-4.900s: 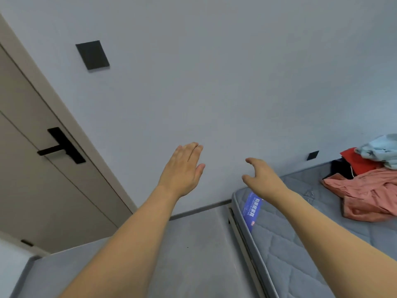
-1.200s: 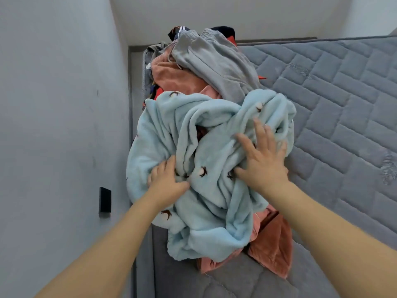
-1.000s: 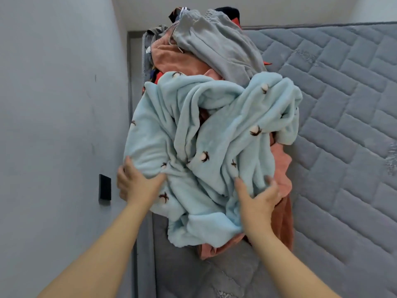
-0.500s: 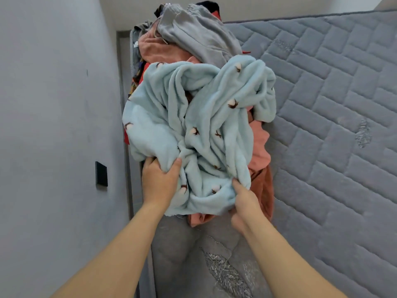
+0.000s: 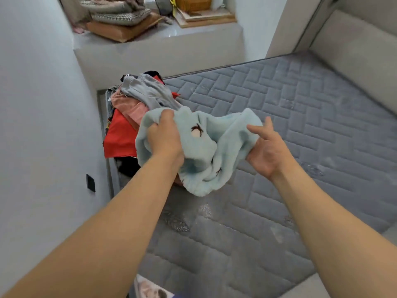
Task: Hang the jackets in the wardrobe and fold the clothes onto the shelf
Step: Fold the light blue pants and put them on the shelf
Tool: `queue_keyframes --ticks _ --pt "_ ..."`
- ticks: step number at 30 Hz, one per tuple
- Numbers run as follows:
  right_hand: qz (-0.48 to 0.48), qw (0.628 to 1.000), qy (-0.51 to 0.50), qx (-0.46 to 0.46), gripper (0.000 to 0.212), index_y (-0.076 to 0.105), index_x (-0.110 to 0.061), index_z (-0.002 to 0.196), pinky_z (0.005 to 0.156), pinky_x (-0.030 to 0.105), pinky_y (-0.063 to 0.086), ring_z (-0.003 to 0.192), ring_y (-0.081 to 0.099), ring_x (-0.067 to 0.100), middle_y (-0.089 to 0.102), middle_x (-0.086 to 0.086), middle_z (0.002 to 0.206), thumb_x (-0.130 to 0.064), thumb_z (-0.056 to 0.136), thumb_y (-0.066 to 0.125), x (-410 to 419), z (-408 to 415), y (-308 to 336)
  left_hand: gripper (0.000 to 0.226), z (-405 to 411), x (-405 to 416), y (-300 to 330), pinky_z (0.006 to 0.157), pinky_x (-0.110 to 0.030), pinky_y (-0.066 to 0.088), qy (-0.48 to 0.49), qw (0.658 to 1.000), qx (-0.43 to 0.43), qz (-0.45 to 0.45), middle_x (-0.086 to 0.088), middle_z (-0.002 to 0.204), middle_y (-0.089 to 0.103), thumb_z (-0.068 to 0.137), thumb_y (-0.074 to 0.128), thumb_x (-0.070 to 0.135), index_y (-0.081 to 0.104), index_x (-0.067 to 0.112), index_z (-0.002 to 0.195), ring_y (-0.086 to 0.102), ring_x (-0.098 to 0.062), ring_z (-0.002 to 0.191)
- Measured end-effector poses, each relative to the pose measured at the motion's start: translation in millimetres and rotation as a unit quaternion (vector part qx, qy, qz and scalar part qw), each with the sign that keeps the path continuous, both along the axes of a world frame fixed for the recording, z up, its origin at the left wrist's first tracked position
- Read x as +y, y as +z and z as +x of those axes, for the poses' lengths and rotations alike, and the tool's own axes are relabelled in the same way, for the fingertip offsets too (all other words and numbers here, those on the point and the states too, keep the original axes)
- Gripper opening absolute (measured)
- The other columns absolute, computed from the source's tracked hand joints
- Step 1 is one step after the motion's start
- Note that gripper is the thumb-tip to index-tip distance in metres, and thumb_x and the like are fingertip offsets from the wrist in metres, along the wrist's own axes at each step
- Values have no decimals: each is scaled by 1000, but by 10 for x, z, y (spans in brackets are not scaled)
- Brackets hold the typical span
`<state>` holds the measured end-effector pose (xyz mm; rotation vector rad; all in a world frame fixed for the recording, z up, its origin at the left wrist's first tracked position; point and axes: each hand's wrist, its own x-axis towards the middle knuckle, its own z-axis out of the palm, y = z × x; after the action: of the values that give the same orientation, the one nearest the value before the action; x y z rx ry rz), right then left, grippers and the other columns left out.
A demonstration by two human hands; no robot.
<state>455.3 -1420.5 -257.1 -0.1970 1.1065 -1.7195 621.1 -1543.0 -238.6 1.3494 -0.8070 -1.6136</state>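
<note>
Head view: light blue fleece garment (image 5: 206,147) was held up off the mattress (image 5: 290,130), bunched between both hands. Left hand (image 5: 164,134) was fisted on its left upper part, fingers curled into the cloth, back of the hand toward the camera. Right hand (image 5: 265,149) was at the garment's right end, palm turned up; the cloth lay against the palm and thumb side with the fingers loosely spread, so whether it really clamped the cloth could not be told. The garment's long axis ran roughly left to right between the hands, sagging in the middle, with a lower fold hanging down near the left forearm. A small flower print faced up near the middle.

Behind the left hand, a clothes pile (image 5: 137,108) sat at the mattress's far left corner against the wall (image 5: 38,104): grey garment (image 5: 148,91) on top, pink garment (image 5: 131,104) under it, red garment (image 5: 120,134) at the left edge, something dark underneath. The blue garment covered the pile's near right part. A black wall plate (image 5: 90,183) sat on the wall beside the mattress's left edge. A ledge (image 5: 159,46) beyond the mattress's far edge carried stacked cushions (image 5: 122,18) and a wicker basket (image 5: 192,3).
</note>
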Motion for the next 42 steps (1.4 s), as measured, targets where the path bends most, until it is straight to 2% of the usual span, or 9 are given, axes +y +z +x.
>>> queue_keyframes --ticks 8,14,19,23,28,31,33,37,42 --pt "116 989 -41 86 118 -19 -50 147 75 53 57 113 60 32 38 -6 145 -4 85 70 1423 27 439 17 -361 1256 911 64 -36 61 -153 972 146 99 -2 78 75 86 68 34 70 17 88 73 -21 71" --pt "93 954 -126 255 63 58 -30 122 64 27 56 90 67 13 62 4 122 5 73 41 2365 -111 464 21 -718 1983 1106 70 -40 62 -182 934 270 147 -12 90 73 92 65 24 67 6 102 71 -27 85" --pt "145 739 39 657 95 17 -51 148 96 10 38 142 20 1 -8 -23 157 -3 81 64 3129 -630 335 16 -1348 2515 1209 64 -36 61 -169 936 263 162 -12 101 67 92 66 20 59 9 101 67 -25 88" --pt "183 581 -44 792 62 47 -21 134 106 30 38 134 35 22 41 2 140 -48 82 66 3253 -1054 246 14 -2055 2937 1396 63 -35 59 -195 937 238 162 -11 96 66 94 63 21 57 9 97 65 -24 83" --pt "92 858 -249 440 25 61 -30 108 87 20 49 97 61 0 66 -2 113 -8 96 59 3482 -1632 559 20 -2648 3117 1534 73 -36 58 -249 952 157 89 -8 98 69 96 59 30 63 12 103 67 -22 87" --pt "32 882 -247 399 20 65 -21 116 88 19 51 105 65 4 69 -4 116 -14 98 57 3655 -2082 1063 25 -2810 3048 1547 84 -34 51 -217 972 16 -95 2 94 66 97 49 40 63 19 96 63 -19 92" --pt "24 872 -218 438 22 66 -20 119 90 21 52 111 64 7 70 -5 118 -26 100 55 3645 -2247 1449 26 -2883 3005 1447 90 -39 41 -254 924 -72 -277 4 101 59 94 44 44 58 24 103 56 -25 107" --pt "-16 843 -282 457 23 63 -11 115 100 36 51 112 65 17 68 4 118 -25 103 49 3535 -2434 2132 70 -3001 2770 1045 112 -57 18 -419 514 -424 -617 2 156 29 80 47 62 30 38 144 26 -27 142" --pt "12 800 -341 494 28 60 -1 118 104 40 47 117 62 24 65 14 124 -22 104 47 3674 -2738 2461 85 -3447 2513 1281 115 -43 29 -349 499 -526 -594 -16 160 24 88 56 42 12 18 156 29 -36 143"
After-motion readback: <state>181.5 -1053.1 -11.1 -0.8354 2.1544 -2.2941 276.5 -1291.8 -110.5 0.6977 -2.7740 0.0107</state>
